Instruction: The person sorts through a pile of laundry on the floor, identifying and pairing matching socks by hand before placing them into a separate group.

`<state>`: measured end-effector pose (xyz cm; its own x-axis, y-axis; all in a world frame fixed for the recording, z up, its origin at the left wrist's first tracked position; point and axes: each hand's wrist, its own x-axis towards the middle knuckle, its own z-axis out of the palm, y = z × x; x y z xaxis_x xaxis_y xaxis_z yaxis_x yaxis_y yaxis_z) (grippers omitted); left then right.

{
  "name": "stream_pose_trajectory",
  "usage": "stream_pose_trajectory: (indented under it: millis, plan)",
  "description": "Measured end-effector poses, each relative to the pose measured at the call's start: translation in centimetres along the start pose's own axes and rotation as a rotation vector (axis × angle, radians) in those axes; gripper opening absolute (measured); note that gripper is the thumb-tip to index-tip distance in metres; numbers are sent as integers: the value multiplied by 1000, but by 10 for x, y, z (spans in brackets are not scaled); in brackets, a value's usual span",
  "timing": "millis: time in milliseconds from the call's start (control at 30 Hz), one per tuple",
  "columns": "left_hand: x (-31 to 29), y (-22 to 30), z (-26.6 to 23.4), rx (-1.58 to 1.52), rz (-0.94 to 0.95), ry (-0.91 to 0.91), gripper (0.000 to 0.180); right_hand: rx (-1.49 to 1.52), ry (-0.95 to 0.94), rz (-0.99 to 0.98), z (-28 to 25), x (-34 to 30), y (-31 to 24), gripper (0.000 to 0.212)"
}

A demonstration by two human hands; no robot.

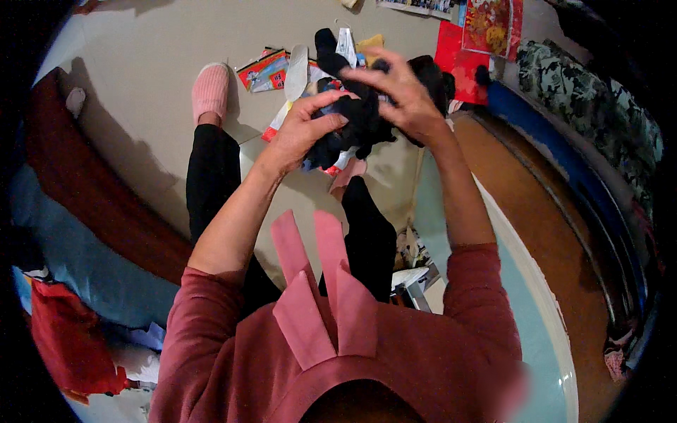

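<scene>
My left hand (305, 130) grips a bunched black cloth (360, 116) between thumb and fingers, at the left side of the bundle. To its right, my right hand (405, 99) hovers by the cloth with fingers spread apart, and nothing shows in its grasp. Beneath and around the bundle lies a pile of dark fabric, too tangled to sort into single pieces. A long black piece that looks like a sock (327, 51) lies just beyond my hands. Close by are a pale grey insole-shaped piece (297, 72) and a white tag (345, 44) with a hook.
A red and blue printed packet (264, 72) lies on the floor (141, 49) left of the pile. My foot wears a pink slipper (211, 88). A glass-edged tabletop (522, 303) curves along my right. Dark red and blue bedding (99, 218) borders the left. Red printed bags (462, 60) stand far right.
</scene>
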<state>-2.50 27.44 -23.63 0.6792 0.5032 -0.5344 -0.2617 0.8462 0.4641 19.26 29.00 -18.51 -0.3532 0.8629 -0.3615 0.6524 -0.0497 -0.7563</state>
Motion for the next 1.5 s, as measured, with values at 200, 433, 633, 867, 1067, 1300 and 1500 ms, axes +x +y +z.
stream_pose_trajectory:
  millis: [200,433,633,867,1067,1300,1500]
  plan:
    - [-2,-5,0,530,298,-54,28,-152,22,190,-2,-10,26,32]
    - [-13,-1,5,797,550,221,20,-348,639,98,-1,-24,25,32]
    - [-10,-8,-21,325,486,597,17,-581,632,100,-22,-26,15,35]
    - [-10,5,-37,-302,150,507,12,257,-245,497,-54,-39,9,26]
    - [-14,9,-42,-526,-67,519,16,721,-144,692,-81,-61,-25,50]
    - [-18,18,-35,-516,-165,429,20,675,-102,593,-107,-80,-27,60]
    - [-14,13,-55,-576,109,351,27,655,181,667,-112,-62,-30,35]
